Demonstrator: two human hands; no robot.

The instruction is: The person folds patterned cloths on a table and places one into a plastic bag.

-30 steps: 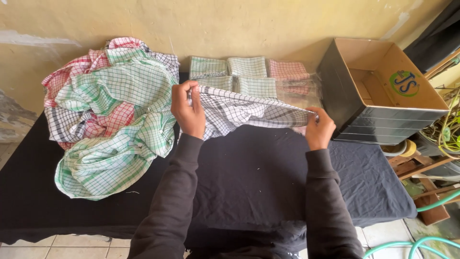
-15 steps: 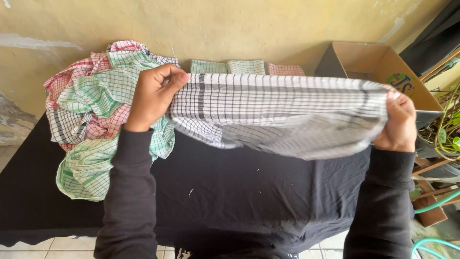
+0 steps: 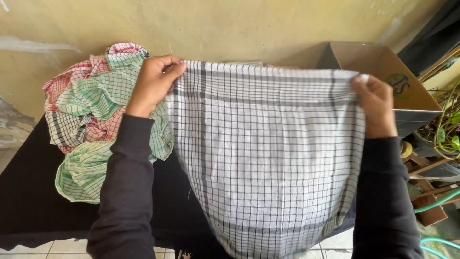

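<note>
White cotton cloth with a grey-black check pattern [image 3: 266, 158]: held up spread above the table's front half, top edge stretched level, lower part hanging in a rounded sag past the front edge. Darker grey bands run near its borders; fabric thin, lightly creased.

Left hand [image 3: 152, 85]: fingers pinched shut on the cloth's upper left corner. Right hand [image 3: 376, 105]: fingers clamped on the upper right corner. Both arms in dark long sleeves.

Table covered in black fabric [image 3: 28, 201]: stands against the wall.

Heap of crumpled checked cloths in red, green and grey [image 3: 88, 120]: at the table's back left corner, spilling toward the left edge.

Open brown cardboard box [image 3: 383, 72]: at the table's back right corner, tipped on its side, open face toward the camera.

Yellowish plastered wall [image 3: 239, 29]: stained, patchy.

Pale floor tiles [image 3: 62, 247]: below the front edge. Green hose [image 3: 438, 201] and potted plants [image 3: 445, 129]: right of the table.
</note>
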